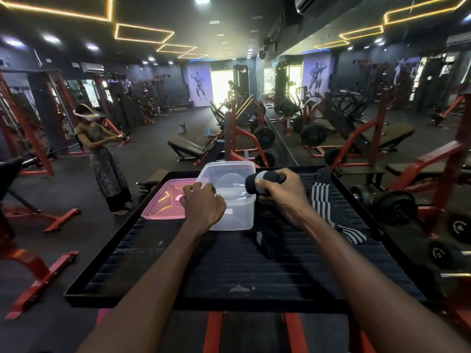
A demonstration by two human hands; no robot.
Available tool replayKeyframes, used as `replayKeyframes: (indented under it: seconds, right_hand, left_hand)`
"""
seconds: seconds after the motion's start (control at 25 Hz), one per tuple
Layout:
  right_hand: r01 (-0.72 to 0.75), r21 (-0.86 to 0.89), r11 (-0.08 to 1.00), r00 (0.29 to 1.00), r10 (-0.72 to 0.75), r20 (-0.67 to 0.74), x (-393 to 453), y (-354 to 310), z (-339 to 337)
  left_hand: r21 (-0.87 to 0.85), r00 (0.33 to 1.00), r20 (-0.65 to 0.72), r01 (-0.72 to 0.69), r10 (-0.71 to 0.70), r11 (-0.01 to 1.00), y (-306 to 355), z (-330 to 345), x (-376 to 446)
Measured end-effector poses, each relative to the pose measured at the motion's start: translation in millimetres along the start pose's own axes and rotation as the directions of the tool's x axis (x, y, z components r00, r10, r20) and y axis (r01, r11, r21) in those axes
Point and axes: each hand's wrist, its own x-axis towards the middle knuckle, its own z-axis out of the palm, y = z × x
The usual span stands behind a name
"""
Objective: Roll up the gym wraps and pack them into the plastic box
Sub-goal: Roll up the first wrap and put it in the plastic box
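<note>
My right hand (276, 191) gripped a rolled wrap (265, 183) at the plastic box (229, 197) rim; my left hand (202, 203) curled over its near edge. The roll looked soft and light, likely best squeezed around its middle to stop unwinding.

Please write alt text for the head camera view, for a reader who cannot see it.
A right hand holds a rolled wrap beside a clear box that the left hand grips. A pink lid and a striped wrap lie on the black tray.
</note>
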Motion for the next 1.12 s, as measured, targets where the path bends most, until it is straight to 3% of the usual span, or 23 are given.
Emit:
replayKeyframes:
  seconds: [0.16,0.28,0.48,0.68,0.92,1.12]
  right_hand:
    - [0.107,-0.104,0.989,0.993,-0.102,0.056,6,-13,32]
    - [0.103,-0.169,0.980,0.991,-0.087,0.099,18,-16,52]
    - [0.032,-0.269,0.963,0.979,0.024,0.204,45,-19,83]
    - [0.096,-0.417,0.904,0.964,0.019,0.264,68,-9,113]
    - [0.232,-0.653,0.721,0.944,-0.005,0.330,107,3,152]
    - [0.288,-0.715,0.637,0.924,0.011,0.383,131,9,179]
  left_hand:
    - [-0.033,0.986,0.152,0.078,-0.072,0.996,-11,-3,19]
    - [0.014,0.971,0.207,0.117,-0.118,0.993,-9,-8,20]
    - [0.048,0.986,0.124,0.107,-0.112,0.993,-15,-14,39]
    - [-0.005,0.979,0.184,0.084,-0.082,0.996,-27,-9,81]
    - [-0.010,0.952,0.306,0.024,-0.020,1.000,-45,9,118]
    - [-0.015,0.942,0.336,-0.007,0.011,1.000,-55,31,135]
